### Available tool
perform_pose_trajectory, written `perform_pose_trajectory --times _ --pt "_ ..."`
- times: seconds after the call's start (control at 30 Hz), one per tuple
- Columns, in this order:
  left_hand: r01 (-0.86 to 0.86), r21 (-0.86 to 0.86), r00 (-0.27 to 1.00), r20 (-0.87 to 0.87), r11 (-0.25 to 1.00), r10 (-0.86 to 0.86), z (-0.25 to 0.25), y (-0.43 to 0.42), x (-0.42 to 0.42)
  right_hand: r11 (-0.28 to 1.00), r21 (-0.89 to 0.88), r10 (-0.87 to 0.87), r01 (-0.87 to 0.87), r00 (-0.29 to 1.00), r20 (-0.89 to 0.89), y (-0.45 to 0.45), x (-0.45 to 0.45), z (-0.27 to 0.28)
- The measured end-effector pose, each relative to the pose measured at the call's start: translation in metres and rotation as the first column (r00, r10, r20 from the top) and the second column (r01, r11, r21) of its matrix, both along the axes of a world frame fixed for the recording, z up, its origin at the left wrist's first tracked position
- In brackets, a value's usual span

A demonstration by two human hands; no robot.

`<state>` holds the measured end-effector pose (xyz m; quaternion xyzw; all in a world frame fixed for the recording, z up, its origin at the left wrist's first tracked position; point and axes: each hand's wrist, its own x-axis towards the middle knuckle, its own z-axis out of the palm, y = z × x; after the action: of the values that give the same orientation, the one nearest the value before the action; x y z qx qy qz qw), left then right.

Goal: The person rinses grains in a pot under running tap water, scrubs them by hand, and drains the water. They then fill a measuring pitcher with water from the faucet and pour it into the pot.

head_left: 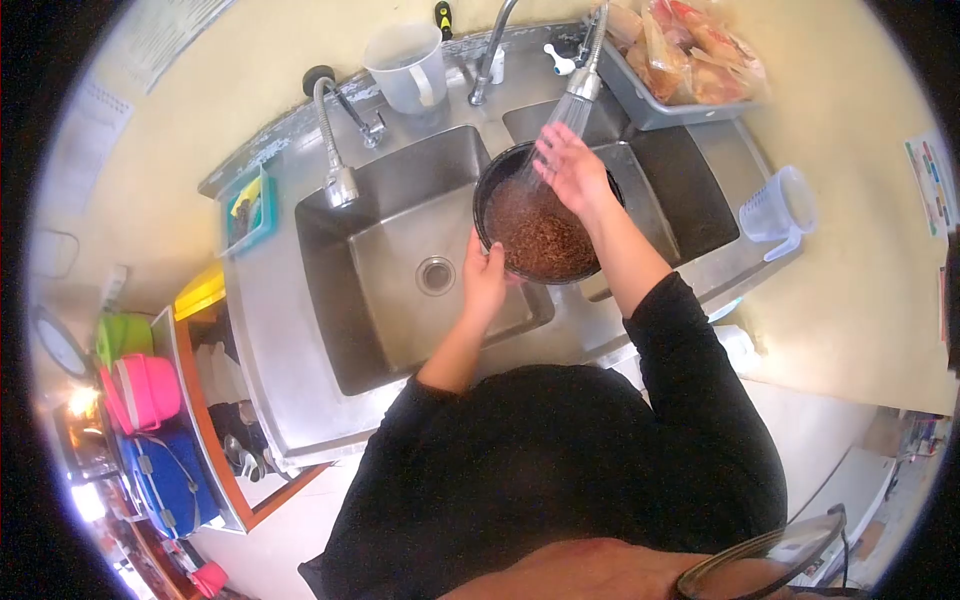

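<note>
Left basin (385,300): open room reaching to its right edge, where black bowl (503,165) of brown bits (550,240) is held. Left hand (487,278) grips bowl's rim, thumb over. Right hand (575,172), fingers loosely spread, gripping nothing, in spray (572,115) above bowl. Grey tub (680,117) farther right.

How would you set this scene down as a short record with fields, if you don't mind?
Left hand: holds a round black bowl at its rim
Right hand: open, in the water spray over the bowl
Bowl contents: loose brown material, exact kind unclear
Water source: silver tap with a flexible hose
Under the bowl: stainless-steel sink
Back right: grey plastic tray holding clear plastic bags
Back left: translucent white plastic jug
Right end: clear plastic measuring jug
</note>
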<state>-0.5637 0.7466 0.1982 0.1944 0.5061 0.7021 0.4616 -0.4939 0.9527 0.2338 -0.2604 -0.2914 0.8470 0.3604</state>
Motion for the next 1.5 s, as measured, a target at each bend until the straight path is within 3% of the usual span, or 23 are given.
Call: perform_pose_trajectory --times 0.03,0.13,0.23,0.33,0.43,0.53,0.6,0.63,0.67,0.73,0.77,0.87,0.97,1.07,1.13,1.2,1.23,1.27,1.33,1.37,1.43,1.5 --pt "0.001 -0.01 1.0 -0.02 1.0 -0.001 -0.002 0.0 -0.001 0.996 -0.084 0.003 -0.012 0.993 -0.115 0.012 0.001 -0.004" --pt "-0.002 -0.034 0.999 -0.047 0.999 0.0 0.002 0.001 0.0 0.995 0.023 -0.093 0.096 0.988 -0.123 0.025 -0.002 -0.006" --pt "0.005 -0.054 0.997 -0.072 0.999 -0.009 0.004 0.003 -0.002 0.991 -0.012 -0.135 0.134 0.979 -0.154 0.022 -0.001 0.019" --pt "0.015 -0.067 0.995 -0.097 0.998 -0.021 0.002 0.003 -0.003 0.968 -0.246 -0.137 0.039 0.908 -0.396 0.027 0.001 0.018" --pt "0.015 -0.057 0.997 -0.073 0.998 -0.019 0.01 0.003 -0.002 0.967 -0.237 -0.004 -0.095 0.923 -0.385 0.038 -0.003 0.006" --pt "-0.007 -0.046 0.999 -0.051 0.999 0.005 0.008 0.003 -0.002 0.987 -0.092 0.12 -0.133 0.984 -0.13 0.05 -0.005 -0.01" --pt "-0.03 -0.084 0.993 -0.115 0.996 0.02 -0.002 0.004 -0.004 0.978 0.087 0.167 -0.191 0.958 0.232 0.035 0.007 0.012" --pt "-0.043 -0.123 0.983 -0.181 0.991 0.021 -0.009 0.003 -0.008 0.956 0.164 0.16 -0.245 0.899 0.409 0.028 0.015 0.02" --pt "-0.059 -0.16 0.969 -0.246 0.985 0.018 -0.013 0.004 -0.011 0.859 0.375 0.054 -0.35 0.789 0.612 0.029 0.025 0.018" --pt "-0.109 -0.174 0.967 -0.248 0.979 0.064 -0.011 0.006 -0.016 0.497 0.592 -0.308 -0.635 0.508 0.804 0.033 0.047 0.015" --pt "-0.133 -0.179 0.964 -0.25 0.975 0.086 -0.009 0.008 -0.018 0.473 0.69 -0.474 -0.548 0.502 0.723 0.02 0.056 0.026" --pt "-0.088 -0.144 0.978 -0.202 0.986 0.058 -0.001 0.018 -0.024 0.311 0.742 -0.732 -0.594 0.347 0.586 0.009 0.086 0.029" --pt "-0.079 -0.177 0.96 -0.279 0.981 0.027 -0.012 0.021 -0.032 0.518 0.696 -0.704 -0.498 0.214 0.677 0.001 0.11 0.022" --pt "-0.107 -0.15 0.952 -0.299 0.983 0.058 -0.022 0.023 -0.033 0.514 0.727 -0.793 -0.456 0.07 0.605 0.013 0.162 0.043" --pt "-0.112 -0.138 0.959 -0.274 0.984 0.071 -0.027 0.024 -0.032 0.441 0.768 -0.898 -0.465 -0.226 0.379 0.047 0.219 0.054" --pt "-0.136 -0.216 0.967 -0.242 0.967 0.082 -0.016 0.023 -0.029 0.534 0.74 -0.726 -0.409 -0.67 0.154 0.059 0.26 0.086" --pt "-0.04 -0.317 0.934 -0.348 0.948 -0.078 -0.001 0.021 -0.032 0.552 0.77 -0.628 -0.32 -0.767 0.131 0.069 0.284 0.085" --pt "0.018 -0.397 0.966 -0.228 0.918 -0.117 -0.003 0.019 -0.033 0.553 0.801 -0.519 -0.231 -0.847 0.114 0.08 0.31 0.08" --pt "0.143 -0.529 0.988 0.024 0.837 -0.153 -0.01 0.015 -0.034 0.686 0.726 -0.463 -0.046 -0.797 0.388 0.099 0.365 0.056" --pt "0.301 -0.502 0.953 0.183 0.811 -0.24 -0.005 0.015 -0.034 0.749 0.662 -0.423 0.033 -0.745 0.515 0.11 0.392 0.037" --pt "0.575 -0.376 0.792 0.478 0.727 -0.38 0.008 0.013 -0.038 0.744 0.666 -0.587 0.063 -0.415 0.695 0.132 0.452 -0.02" --pt "0.53 -0.201 0.759 0.544 0.824 -0.356 -0.012 0.017 -0.036 0.713 0.676 -0.654 0.185 -0.171 0.737 0.133 0.464 -0.043"
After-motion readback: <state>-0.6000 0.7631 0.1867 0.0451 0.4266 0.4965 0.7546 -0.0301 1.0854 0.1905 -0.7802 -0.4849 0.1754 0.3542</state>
